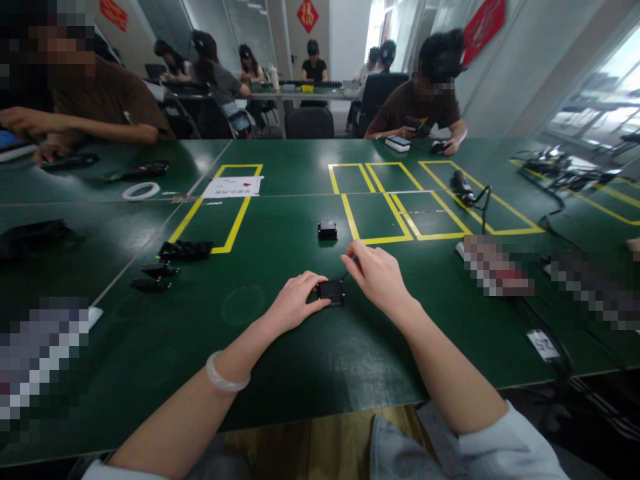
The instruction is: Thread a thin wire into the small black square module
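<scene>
On the green table [295, 353], my left hand [299, 299] has its thumb and fingers around the left side of a small black box-like part [331, 293]. My right hand [373, 272] is just to the right and above it, fingers pinched on a thin dark tool or rod [345, 275] that slants down to the part's right edge. A second small black part [327, 231] stands a little farther away, touched by neither hand. The tip of the thin rod is too small to make out clearly.
Black parts [186, 250] lie at the left, near yellow tape outlines and a paper sheet [234, 187]. A white tape ring [141, 191] is farther left. Cables and a black device [463, 188] are at right. Other people sit across the table.
</scene>
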Available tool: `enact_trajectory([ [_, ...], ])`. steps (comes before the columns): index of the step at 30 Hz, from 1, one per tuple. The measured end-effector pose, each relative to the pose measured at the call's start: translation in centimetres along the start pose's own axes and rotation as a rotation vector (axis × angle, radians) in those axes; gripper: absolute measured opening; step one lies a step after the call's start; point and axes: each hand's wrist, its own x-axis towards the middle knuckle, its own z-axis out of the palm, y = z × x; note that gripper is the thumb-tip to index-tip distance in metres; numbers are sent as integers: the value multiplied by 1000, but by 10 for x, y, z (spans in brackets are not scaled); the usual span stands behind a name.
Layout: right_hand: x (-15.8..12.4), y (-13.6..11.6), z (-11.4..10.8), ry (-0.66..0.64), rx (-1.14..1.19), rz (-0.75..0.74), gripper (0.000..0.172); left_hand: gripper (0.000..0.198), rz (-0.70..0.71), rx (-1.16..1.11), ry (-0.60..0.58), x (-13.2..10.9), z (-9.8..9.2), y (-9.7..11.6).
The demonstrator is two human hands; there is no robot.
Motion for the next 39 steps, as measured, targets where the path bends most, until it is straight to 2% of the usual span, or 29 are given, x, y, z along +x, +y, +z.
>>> enact_trajectory([
  [6,0,0,1,10,17,-3,20,34,-2,13,-9,0,1,0],
  [12,0,0,1,-3,-5,5,28,35,-2,0,0,0,0,0],
  [19,0,0,0,26,27,-2,19,35,-2,-13,3,1,0,0],
  [24,0,-2,-1,-3,1,11,26,35,-7,-3,-7,1,0,1],
  [32,-1,-1,0,32,31,0,17,33,-12,-17,-11,0,-1,1],
  [39,1,-1,0,-5,-19,4,26,31,10,-16,1,0,0,-1],
])
